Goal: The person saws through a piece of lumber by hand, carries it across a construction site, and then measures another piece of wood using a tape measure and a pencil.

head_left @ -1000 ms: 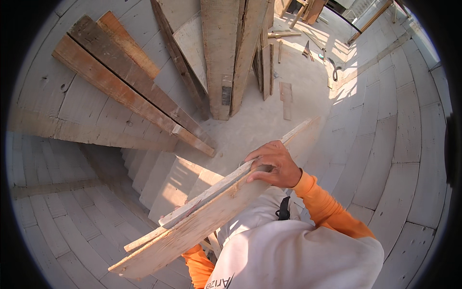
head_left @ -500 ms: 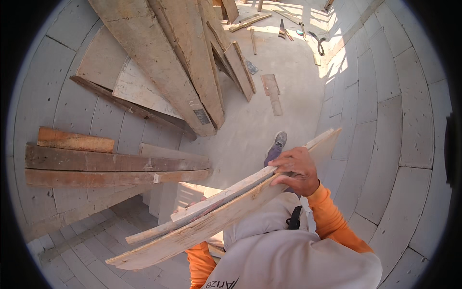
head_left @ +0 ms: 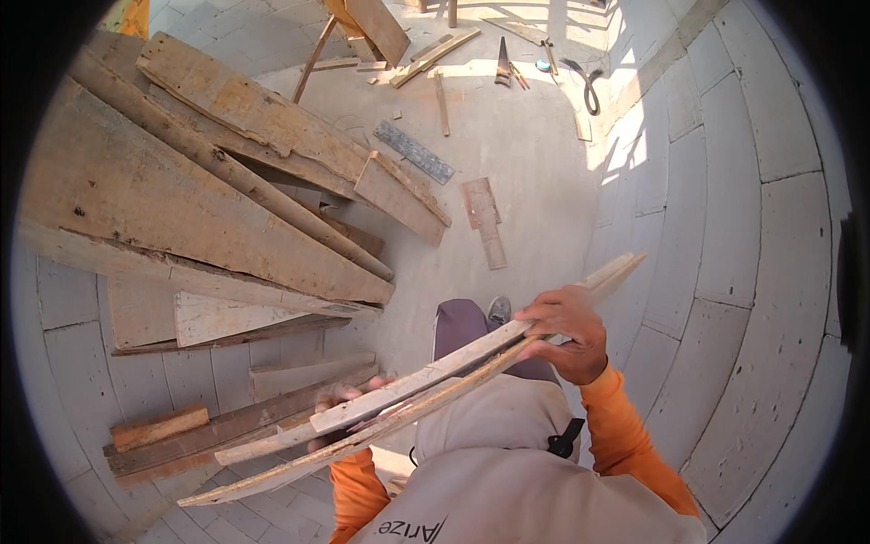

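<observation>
Head view: I observe the person's right hand [head_left: 566,331] clamped near the far right end of two wooden pieces, a pale batten [head_left: 426,370] and a thin board [head_left: 272,472], pinching them between thumb and bunched fingers. Both pieces lie slantwise in front of the torso, one alongside the other, with a gap between them toward the left. The left hand [head_left: 340,396] is at the batten's left part, blurred and partly hidden; whether its fingers grip, I cannot tell. Wide planks [head_left: 181,208] are stacked at left. A handsaw [head_left: 503,71] lies on the floor [head_left: 535,172] beyond, beside a block wall [head_left: 752,227].
</observation>
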`<action>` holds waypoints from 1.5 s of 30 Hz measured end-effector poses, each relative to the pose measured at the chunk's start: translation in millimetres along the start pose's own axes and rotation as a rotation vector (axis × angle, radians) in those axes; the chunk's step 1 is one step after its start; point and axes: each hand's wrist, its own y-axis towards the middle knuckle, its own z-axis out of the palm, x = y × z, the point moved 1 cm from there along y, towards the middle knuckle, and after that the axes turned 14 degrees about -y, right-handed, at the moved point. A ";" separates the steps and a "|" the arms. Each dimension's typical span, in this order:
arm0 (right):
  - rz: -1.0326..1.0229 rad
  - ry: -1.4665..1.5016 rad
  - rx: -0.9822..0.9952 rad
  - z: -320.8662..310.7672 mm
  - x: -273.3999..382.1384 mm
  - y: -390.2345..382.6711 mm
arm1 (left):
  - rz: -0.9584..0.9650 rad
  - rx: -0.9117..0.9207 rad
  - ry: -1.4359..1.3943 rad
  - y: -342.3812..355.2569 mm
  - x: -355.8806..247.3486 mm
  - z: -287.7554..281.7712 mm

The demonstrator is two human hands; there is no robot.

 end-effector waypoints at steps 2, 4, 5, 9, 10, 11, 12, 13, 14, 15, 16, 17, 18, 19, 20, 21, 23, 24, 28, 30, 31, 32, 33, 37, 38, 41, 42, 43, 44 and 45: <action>0.032 0.001 -0.021 -14.1 -25.2 22.3 | 0.012 0.043 -0.002 48.1 14.6 -6.6; 0.072 -0.013 -0.024 -26.8 -54.4 45.1 | -0.049 0.066 -0.042 99.4 27.9 -21.1; 0.094 -0.020 -0.042 -33.4 -69.8 57.8 | -0.076 0.079 -0.065 126.5 34.8 -28.2; 0.135 -0.067 -0.068 -55.0 -141.0 120.1 | -0.084 0.042 -0.125 224.3 70.4 -69.4; 0.133 -0.082 -0.065 -59.0 -161.6 140.2 | -0.054 0.045 -0.138 248.2 80.9 -82.7; 0.149 -0.103 -0.046 -63.8 -182.2 160.3 | -0.050 0.060 -0.148 273.1 90.0 -100.2; 0.148 -0.116 -0.032 -67.2 -203.0 186.9 | -0.040 0.087 -0.142 302.2 94.7 -117.1; 0.144 -0.127 -0.018 -68.4 -223.1 214.0 | -0.028 0.112 -0.133 330.8 99.1 -133.5; 0.141 -0.114 -0.012 -71.4 -246.0 241.3 | 0.020 0.150 -0.170 363.9 108.6 -151.5; 0.145 -0.106 0.001 -73.0 -268.5 267.4 | 0.039 0.143 -0.180 392.0 114.3 -165.4; 0.147 -0.098 0.014 -73.4 -290.4 295.3 | 0.059 0.138 -0.189 421.2 118.7 -178.3; 0.176 -0.101 0.034 -78.6 -310.0 321.1 | 0.068 0.115 -0.219 449.4 125.0 -189.3; 0.204 -0.108 0.053 -84.6 -330.9 343.2 | 0.084 0.056 -0.210 476.5 134.5 -193.1; 0.232 -0.119 0.070 -91.6 -351.7 367.8 | 0.118 0.038 -0.216 501.3 147.6 -205.8; 0.258 -0.094 0.105 -87.3 -364.1 389.9 | 0.160 -0.004 -0.190 515.1 148.8 -210.9; 0.254 -0.081 0.145 -85.5 -373.2 411.6 | 0.193 -0.015 -0.167 530.3 148.3 -217.0; 0.232 -0.060 0.217 -84.1 -390.7 456.9 | 0.261 -0.055 -0.134 549.6 150.4 -226.3; 0.226 -0.043 0.262 -84.7 -401.0 475.7 | 0.289 -0.074 -0.126 564.0 152.4 -231.1; 0.200 -0.023 0.390 -76.2 -440.3 558.0 | 0.296 -0.261 0.083 603.5 149.8 -242.4; 0.220 -0.042 0.484 -69.4 -464.0 596.5 | 0.310 -0.275 0.086 633.7 149.6 -255.4; 0.185 -0.048 0.525 -62.0 -474.0 617.7 | 0.364 -0.314 0.071 643.8 154.5 -262.3; 0.149 -0.054 0.562 -52.5 -482.2 640.6 | 0.418 -0.350 0.056 650.2 160.7 -269.5; 0.109 -0.052 0.600 -40.6 -490.7 662.6 | 0.473 -0.386 0.048 655.6 166.1 -278.7; -0.139 -0.037 0.744 12.6 -549.2 736.7 | 0.530 -0.821 -0.349 652.4 186.7 -326.4; -0.062 0.014 0.810 27.1 -569.2 749.9 | 0.591 -0.901 -0.357 656.4 192.8 -344.1; 0.183 0.110 1.083 69.0 -627.9 783.7 | 0.749 -1.213 -0.359 688.4 214.1 -406.8; 0.090 0.028 1.106 85.0 -642.3 798.3 | 0.829 -1.285 -0.318 703.1 221.7 -428.8; 0.007 0.001 1.141 98.9 -664.4 805.4 | 0.843 -1.272 -0.313 699.5 235.8 -459.1; -0.085 -0.040 1.171 110.6 -691.4 814.7 | 0.911 -1.333 -0.366 703.1 250.3 -492.6; -0.175 -0.084 1.196 123.5 -714.4 820.2 | 0.974 -1.391 -0.422 703.8 263.5 -523.6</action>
